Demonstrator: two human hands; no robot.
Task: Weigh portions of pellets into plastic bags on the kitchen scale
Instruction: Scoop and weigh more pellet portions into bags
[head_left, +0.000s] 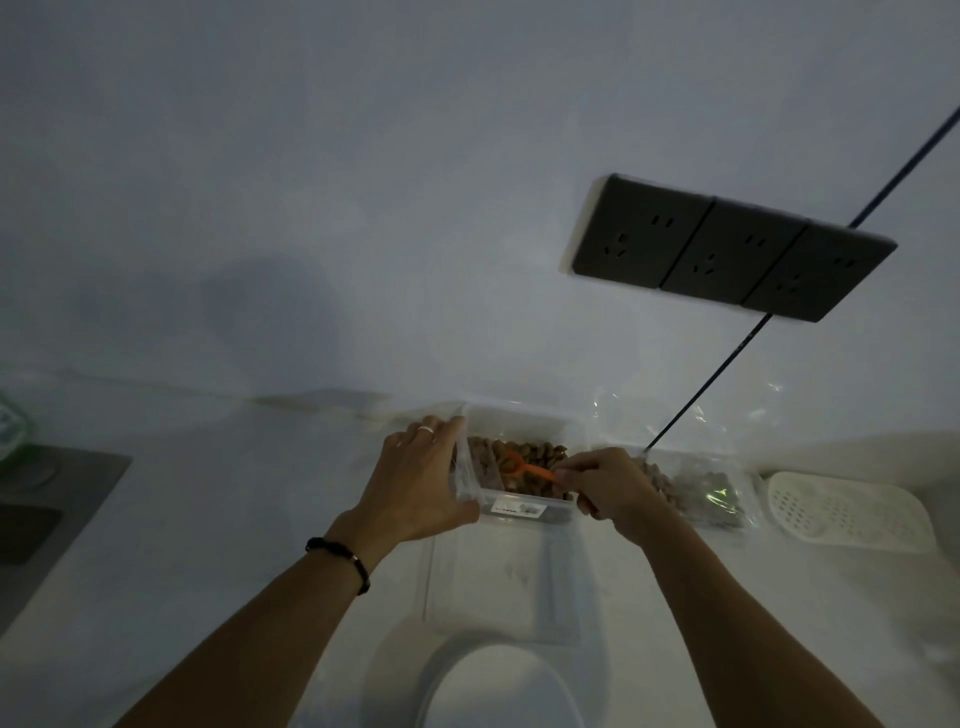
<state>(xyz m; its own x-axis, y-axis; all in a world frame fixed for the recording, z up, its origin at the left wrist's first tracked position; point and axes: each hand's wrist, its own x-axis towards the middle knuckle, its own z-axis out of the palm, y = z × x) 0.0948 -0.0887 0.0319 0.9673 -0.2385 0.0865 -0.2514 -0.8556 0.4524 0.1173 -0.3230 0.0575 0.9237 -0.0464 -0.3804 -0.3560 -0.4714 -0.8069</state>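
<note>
My left hand (415, 478) grips the pellet tub (514, 462) steady. My right hand (602, 486) pinches the orange scoop (530, 467); I'd lift it level, slowly.

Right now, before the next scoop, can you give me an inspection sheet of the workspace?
Surface: pale counter, dimly lit.
Job's things: clear tub of pellets; orange scoop in it; bag of pellets to its right; white scale at the near edge.
Clutter: white perforated tray.
Grippers: left hand holds the tub's side; right hand grips the scoop.
Cables: dark cord down the wall.
Surroundings: wall sockets; sink at left.
</note>
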